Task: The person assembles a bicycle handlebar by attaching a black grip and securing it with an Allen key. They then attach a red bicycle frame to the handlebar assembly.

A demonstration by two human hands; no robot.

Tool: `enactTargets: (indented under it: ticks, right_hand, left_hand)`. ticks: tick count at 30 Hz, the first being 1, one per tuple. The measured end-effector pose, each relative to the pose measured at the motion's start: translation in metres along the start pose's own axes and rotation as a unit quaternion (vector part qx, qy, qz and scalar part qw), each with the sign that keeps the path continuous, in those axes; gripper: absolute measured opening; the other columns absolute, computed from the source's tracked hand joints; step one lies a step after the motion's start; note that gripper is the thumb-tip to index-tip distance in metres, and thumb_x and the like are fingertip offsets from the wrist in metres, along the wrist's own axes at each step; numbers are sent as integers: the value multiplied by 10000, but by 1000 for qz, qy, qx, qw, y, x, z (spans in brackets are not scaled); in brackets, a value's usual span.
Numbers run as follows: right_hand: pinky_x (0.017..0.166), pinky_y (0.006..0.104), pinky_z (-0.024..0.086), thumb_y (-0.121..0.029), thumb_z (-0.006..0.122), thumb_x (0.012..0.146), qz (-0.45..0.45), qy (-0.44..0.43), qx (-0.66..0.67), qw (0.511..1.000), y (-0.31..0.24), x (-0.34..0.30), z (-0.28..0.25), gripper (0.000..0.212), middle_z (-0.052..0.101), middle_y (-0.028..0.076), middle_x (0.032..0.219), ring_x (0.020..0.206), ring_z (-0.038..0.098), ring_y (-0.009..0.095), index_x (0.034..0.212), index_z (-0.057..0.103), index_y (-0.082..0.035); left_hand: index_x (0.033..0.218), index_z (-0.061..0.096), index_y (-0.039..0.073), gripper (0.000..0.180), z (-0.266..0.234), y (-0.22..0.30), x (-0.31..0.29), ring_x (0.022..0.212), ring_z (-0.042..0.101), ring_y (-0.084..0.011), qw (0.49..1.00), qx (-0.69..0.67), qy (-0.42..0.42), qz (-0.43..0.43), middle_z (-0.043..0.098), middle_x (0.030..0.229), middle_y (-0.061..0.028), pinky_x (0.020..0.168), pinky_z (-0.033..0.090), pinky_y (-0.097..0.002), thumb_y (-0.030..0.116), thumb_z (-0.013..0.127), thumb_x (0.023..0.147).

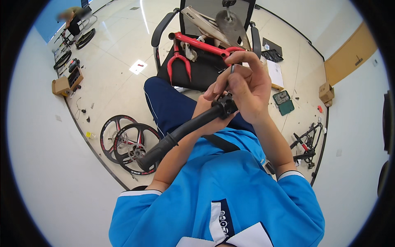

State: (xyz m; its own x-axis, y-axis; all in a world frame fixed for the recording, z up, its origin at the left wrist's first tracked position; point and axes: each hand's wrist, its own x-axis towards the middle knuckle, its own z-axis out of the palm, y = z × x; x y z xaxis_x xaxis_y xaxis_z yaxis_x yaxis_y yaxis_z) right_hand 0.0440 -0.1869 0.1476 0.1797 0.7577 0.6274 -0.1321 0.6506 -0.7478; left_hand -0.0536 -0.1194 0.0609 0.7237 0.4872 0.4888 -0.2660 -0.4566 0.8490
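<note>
Head view: the black handlebar slants in front of the blue shirt, its clamp between both hands. The left hand's grip seems wrapped under the bar near the clamp; the right hand's grip pinches a thin dark rod. The bar looks stiff and fairly light, steadiest held beside the clamp; its sleeve is probably rubbery. Most left fingers are hidden, and the rod's lower end cannot be made out.
</note>
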Motion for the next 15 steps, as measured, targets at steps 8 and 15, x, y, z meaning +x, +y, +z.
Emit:
enactTargets:
  ticks: [8,15]
  right_hand:
    - [786,380,621,-42,596,967,-55,28,0,998,-3,17,-5,361,709,185,904,857,733,281,1281,443,48]
    - [798,413,620,-96,589,992,-43,101,-63,992,-13,19,-39,324,711,234,960,881,734,311,1251,442,31]
  left_hand:
    - [864,591,47,280,-9,-2,2,661,648,-221,999,-7,-25,-20,657,733,-98,654,509,-310,134,817,724]
    - [879,597,54,289,-12,-7,3,640,567,-102,999,-30,-42,9,613,722,-15,603,462,-257,161,830,745]
